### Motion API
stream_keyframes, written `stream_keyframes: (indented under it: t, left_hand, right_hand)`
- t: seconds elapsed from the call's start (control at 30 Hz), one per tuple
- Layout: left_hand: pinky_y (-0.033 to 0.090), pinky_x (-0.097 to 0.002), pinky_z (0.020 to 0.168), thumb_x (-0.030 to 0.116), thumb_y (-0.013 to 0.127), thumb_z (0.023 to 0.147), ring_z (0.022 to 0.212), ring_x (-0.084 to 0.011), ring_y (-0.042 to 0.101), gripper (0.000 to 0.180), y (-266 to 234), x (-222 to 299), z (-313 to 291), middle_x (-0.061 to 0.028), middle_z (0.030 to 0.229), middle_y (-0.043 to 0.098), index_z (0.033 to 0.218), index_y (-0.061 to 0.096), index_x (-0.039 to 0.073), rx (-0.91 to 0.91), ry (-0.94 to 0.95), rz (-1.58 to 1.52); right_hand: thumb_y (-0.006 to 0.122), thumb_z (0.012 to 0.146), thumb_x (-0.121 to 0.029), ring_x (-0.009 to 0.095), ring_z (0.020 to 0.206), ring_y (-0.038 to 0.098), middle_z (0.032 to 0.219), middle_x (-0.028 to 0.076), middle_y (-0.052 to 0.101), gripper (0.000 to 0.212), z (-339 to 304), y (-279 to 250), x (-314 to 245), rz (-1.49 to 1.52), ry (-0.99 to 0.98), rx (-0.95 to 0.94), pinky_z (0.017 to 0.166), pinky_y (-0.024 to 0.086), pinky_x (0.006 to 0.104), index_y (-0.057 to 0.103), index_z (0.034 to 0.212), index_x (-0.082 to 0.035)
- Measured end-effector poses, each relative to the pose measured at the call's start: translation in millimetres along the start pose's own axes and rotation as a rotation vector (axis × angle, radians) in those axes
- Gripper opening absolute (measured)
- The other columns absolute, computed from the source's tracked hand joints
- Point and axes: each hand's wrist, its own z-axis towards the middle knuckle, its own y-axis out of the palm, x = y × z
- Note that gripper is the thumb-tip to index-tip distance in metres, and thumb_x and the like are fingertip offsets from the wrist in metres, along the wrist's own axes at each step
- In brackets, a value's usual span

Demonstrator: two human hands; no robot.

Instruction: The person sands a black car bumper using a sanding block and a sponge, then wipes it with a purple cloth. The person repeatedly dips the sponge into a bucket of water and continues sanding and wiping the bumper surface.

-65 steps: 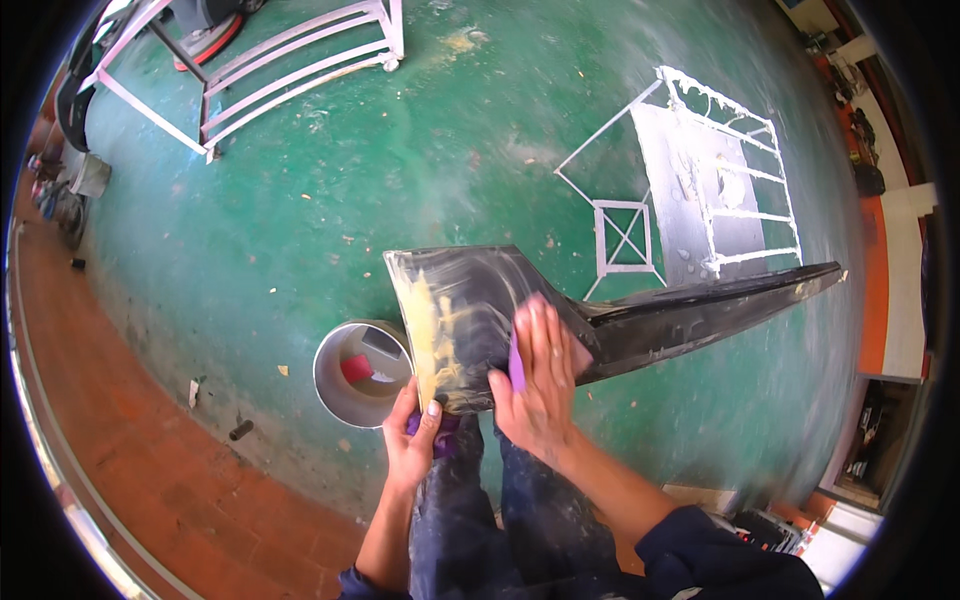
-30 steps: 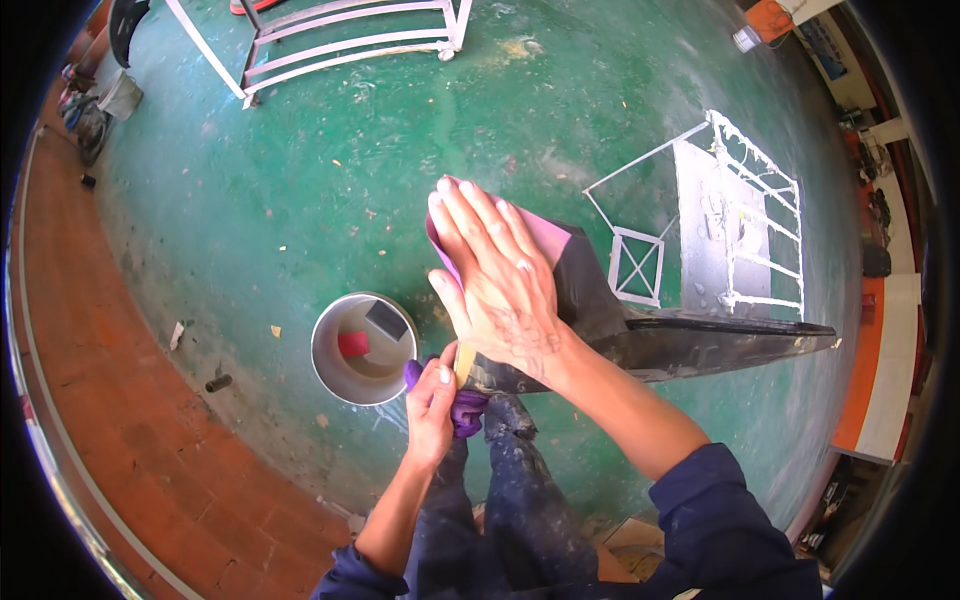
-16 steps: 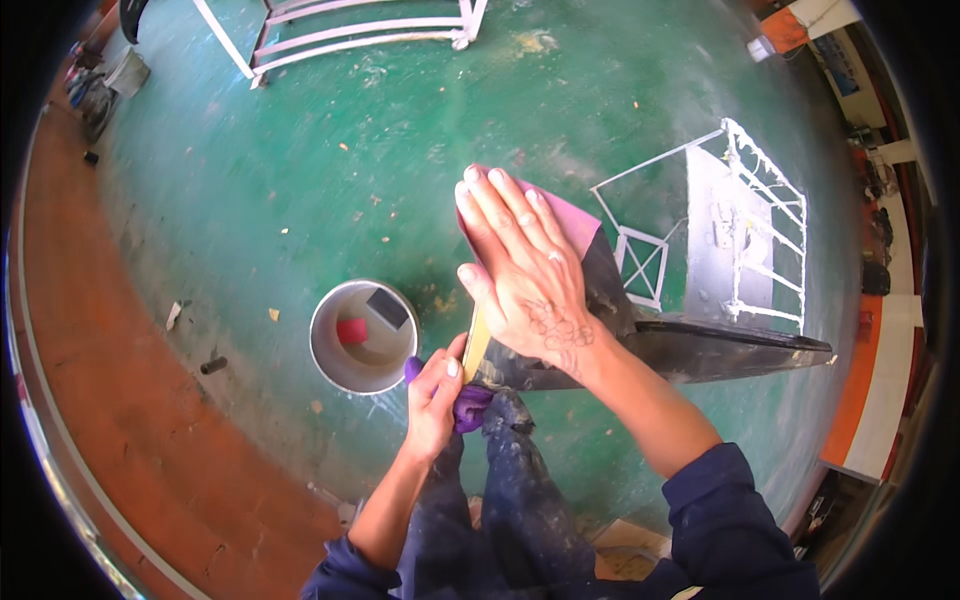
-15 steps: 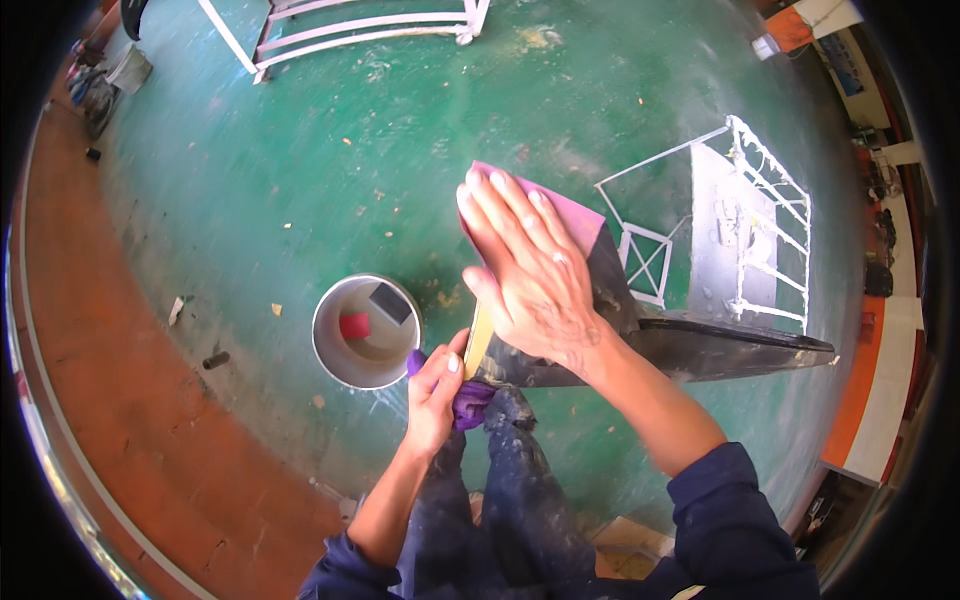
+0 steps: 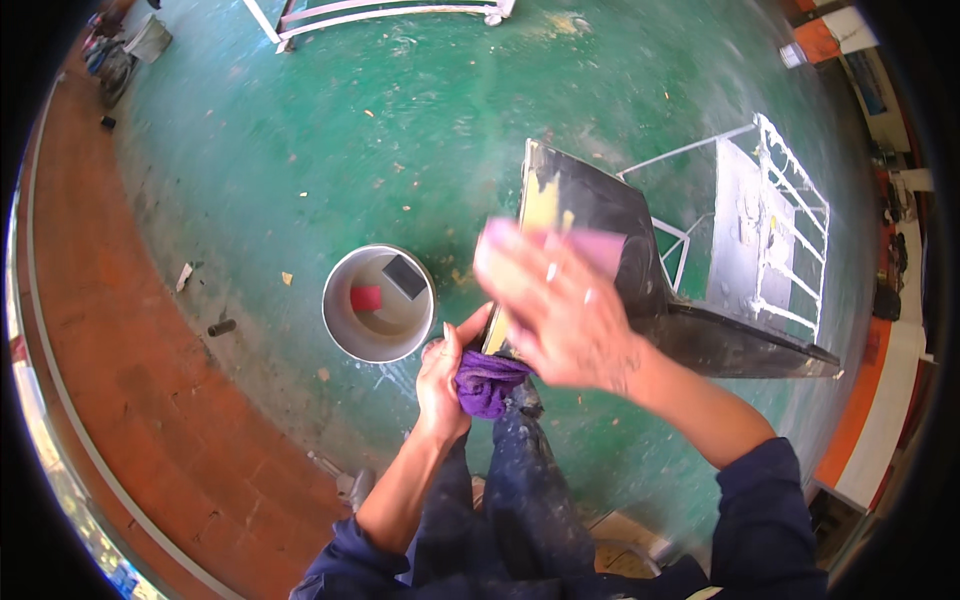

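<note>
A black panel (image 5: 590, 200) with yellowish filler patches (image 5: 541, 206) along its left edge stands tilted in front of my knees. Blurred by motion, my right hand (image 5: 565, 300) lies over its face with a pink sandpaper sheet (image 5: 595, 252) under the fingers. A corner of the sheet sticks out to the right of them. At the panel's lower left edge is my left hand (image 5: 443, 385), closed by a bunched purple cloth (image 5: 490, 383), with a finger reaching the edge. Part of its grip is hidden.
Left of the panel, a round bucket (image 5: 378, 345) holds a dark block (image 5: 405, 277) and a red piece (image 5: 366, 298). White-spattered metal frames (image 5: 790, 230) stand at right, another frame (image 5: 390, 18) at the far side. A small dark cylinder (image 5: 222, 327) lies on the green floor.
My right hand has slid down the panel with the sandpaper, baring the filler patches near its top edge. My left hand has shifted slightly right and up, and the view has moved a little.
</note>
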Motion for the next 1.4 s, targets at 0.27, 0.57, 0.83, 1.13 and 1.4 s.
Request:
stream_keyframes:
  t: [0.27, 0.57, 0.83, 1.13, 1.4]
  left_hand:
    - [0.048, -0.0423, 0.109, 0.051, 0.035, 0.110, 0.127, -0.0289, 0.060, 0.072, 1.0, -2.7, -1.9, -0.0227, 0.143, 0.057, 0.148, 0.043, -0.010, -0.120, -0.056, -0.113]
    - [0.050, -0.0370, 0.105, 0.050, 0.034, 0.110, 0.121, -0.0264, 0.064, 0.071, 5.1, -12.1, -6.6, -0.0206, 0.135, 0.063, 0.147, 0.045, -0.010, -0.111, -0.024, -0.193]
    - [0.053, -0.0349, 0.096, 0.047, 0.033, 0.111, 0.109, -0.0239, 0.068, 0.068, 24.4, -10.1, -2.3, -0.0177, 0.129, 0.066, 0.151, 0.042, -0.007, -0.051, -0.056, -0.412]
    - [0.052, -0.0325, 0.093, 0.044, 0.035, 0.111, 0.103, -0.0202, 0.067, 0.065, -3.8, -8.5, -8.5, -0.0142, 0.124, 0.068, 0.150, 0.044, -0.007, -0.180, -0.002, -0.308]
    - [0.027, -0.0376, 0.123, 0.022, 0.049, 0.085, 0.146, -0.0293, 0.042, 0.077, -19.5, 10.6, -7.7, -0.0224, 0.159, 0.041, 0.155, 0.036, -0.009, -0.273, -0.113, -0.157]
  right_hand:
    - [0.072, 0.075, -0.022, 0.026, 0.142, 0.048, 0.147, 0.013, 0.056, 0.066, 32.5, -58.6, 33.0, -0.375, -0.217, -0.128, 0.120, 0.034, 0.0475, 0.059, 0.138, -0.004]
    - [0.076, 0.064, -0.020, 0.032, 0.130, 0.058, 0.130, 0.016, 0.066, 0.062, 26.6, -47.1, -0.4, -0.095, -0.430, -0.350, 0.117, 0.042, 0.0459, 0.066, 0.120, 0.004]
    - [0.073, 0.068, -0.013, 0.032, 0.126, 0.060, 0.129, 0.018, 0.065, 0.058, 24.1, -44.8, -16.8, 0.066, -0.393, -0.541, 0.116, 0.042, 0.0479, 0.065, 0.124, 0.000]
    - [0.071, 0.072, -0.011, 0.030, 0.132, 0.058, 0.136, 0.015, 0.064, 0.059, 48.1, -63.5, 11.0, -0.147, -0.340, -0.312, 0.114, 0.041, 0.0496, 0.064, 0.130, -0.001]
    - [0.074, 0.073, -0.022, 0.025, 0.144, 0.047, 0.151, 0.007, 0.055, 0.071, -4.7, -22.2, 12.3, -0.107, -0.347, -0.273, 0.122, 0.030, 0.0467, 0.060, 0.141, -0.007]
